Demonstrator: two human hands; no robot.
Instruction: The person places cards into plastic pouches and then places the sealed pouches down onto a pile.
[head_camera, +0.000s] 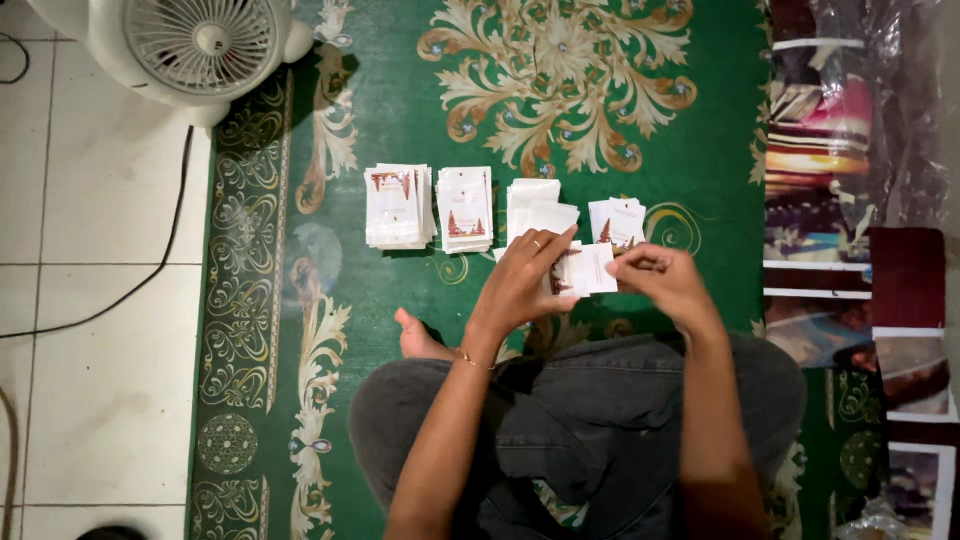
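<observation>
I sit cross-legged on a green patterned carpet (400, 110). My left hand (525, 280) grips a small white printed card (585, 270) by its left side, a ring on one finger. My right hand (665, 280) pinches the same card's right edge. Just beyond my hands lie several stacks of similar white cards: one at the left (398, 206), a second beside it (466, 208), a third (535, 205) partly behind my left hand, and a fourth (618, 220) above my right hand.
A white floor fan (195, 45) stands at the top left, its black cable (150, 270) trailing over white tiles (90, 380). Plastic-wrapped bundles and stacked colourful prints (850, 200) line the right edge. My bare foot (415, 340) rests on the carpet.
</observation>
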